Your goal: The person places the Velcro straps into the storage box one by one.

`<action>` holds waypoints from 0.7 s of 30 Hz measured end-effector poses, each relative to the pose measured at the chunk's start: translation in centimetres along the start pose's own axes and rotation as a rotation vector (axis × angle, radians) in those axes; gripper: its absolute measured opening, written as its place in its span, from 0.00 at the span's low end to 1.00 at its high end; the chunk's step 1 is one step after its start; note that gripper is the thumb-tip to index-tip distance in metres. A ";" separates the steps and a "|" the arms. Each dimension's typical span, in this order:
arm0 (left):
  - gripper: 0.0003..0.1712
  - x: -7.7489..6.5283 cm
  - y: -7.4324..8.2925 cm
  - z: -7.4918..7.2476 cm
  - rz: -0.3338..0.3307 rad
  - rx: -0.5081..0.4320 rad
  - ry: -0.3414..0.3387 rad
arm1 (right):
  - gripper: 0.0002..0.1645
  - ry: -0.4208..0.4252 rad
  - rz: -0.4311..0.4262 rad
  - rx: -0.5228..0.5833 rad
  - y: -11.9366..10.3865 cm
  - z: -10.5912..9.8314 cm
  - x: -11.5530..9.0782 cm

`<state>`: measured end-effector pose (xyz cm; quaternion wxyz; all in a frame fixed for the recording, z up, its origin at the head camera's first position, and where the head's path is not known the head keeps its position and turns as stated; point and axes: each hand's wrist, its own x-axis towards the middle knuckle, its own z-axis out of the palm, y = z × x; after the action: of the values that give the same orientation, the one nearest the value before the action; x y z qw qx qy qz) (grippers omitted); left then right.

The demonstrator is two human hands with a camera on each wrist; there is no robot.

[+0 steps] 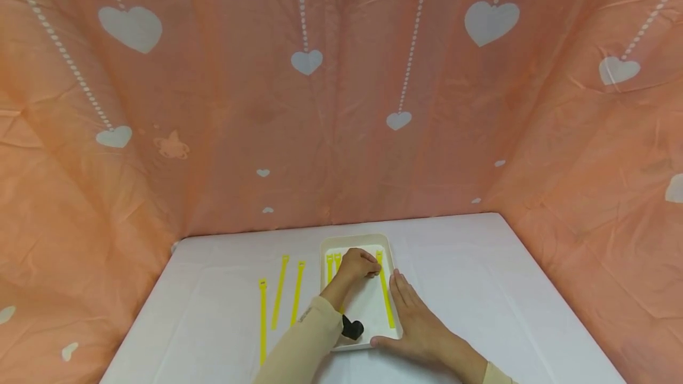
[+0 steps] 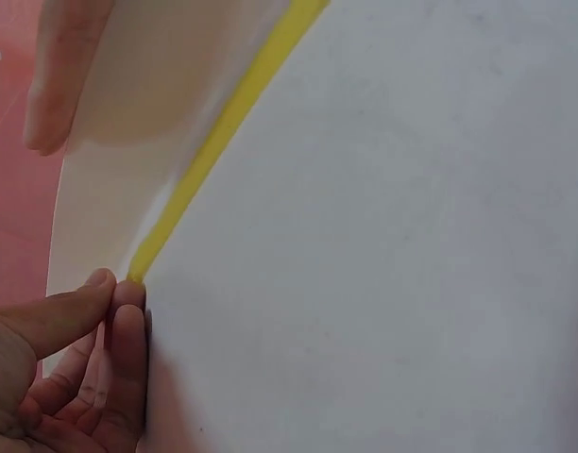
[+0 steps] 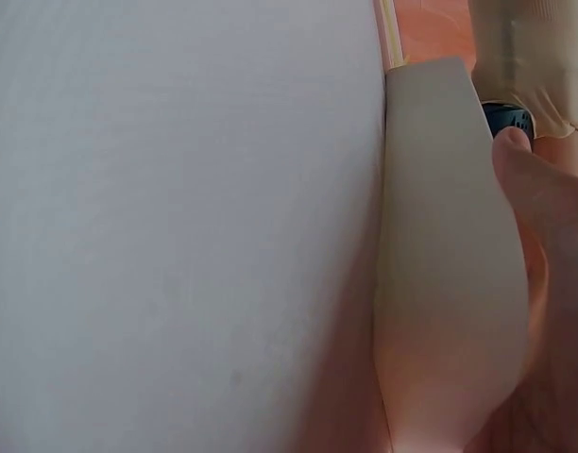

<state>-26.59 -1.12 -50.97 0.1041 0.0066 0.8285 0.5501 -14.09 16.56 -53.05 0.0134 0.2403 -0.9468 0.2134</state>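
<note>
A yellow cable tie (image 1: 386, 298) with a slotted head lies lengthwise along the right side of a white tray (image 1: 356, 346). Reaching in from the left, my left hand (image 1: 360, 264) pinches this tie near its far, slotted end; the left wrist view shows thumb and fingertips at the end of the yellow strip (image 2: 218, 142). My right hand (image 1: 421, 328) rests against the tray's right side, fingers straight and thumb spread towards the near rim. In the right wrist view, that thumb (image 3: 530, 179) touches the tray wall (image 3: 450, 236).
Two more yellow ties (image 1: 329, 265) lie in the tray's left part, partly hidden by the left arm. Left of the tray, three loose ties (image 1: 263, 319) lie on the white tabletop (image 1: 213, 289). A black wrist device (image 1: 352, 329) sits under the left sleeve. Pink curtains surround the table.
</note>
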 end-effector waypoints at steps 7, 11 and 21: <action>0.05 -0.1 0.1 -0.9 0.027 -0.004 -0.048 | 0.81 -0.007 0.012 0.012 -0.1 0.0 -0.1; 0.07 -0.3 0.3 -2.0 0.071 0.003 -0.073 | 0.80 -0.006 0.011 0.011 -0.1 -0.1 -0.1; 0.12 -1.8 1.0 -6.1 0.139 -0.052 -0.128 | 0.81 -0.027 0.035 0.036 -0.4 -0.3 -0.1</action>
<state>-26.03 -6.52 -47.50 0.1183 0.0965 0.8032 0.5759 -13.81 16.39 -52.58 -0.0072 0.2269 -0.9470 0.2272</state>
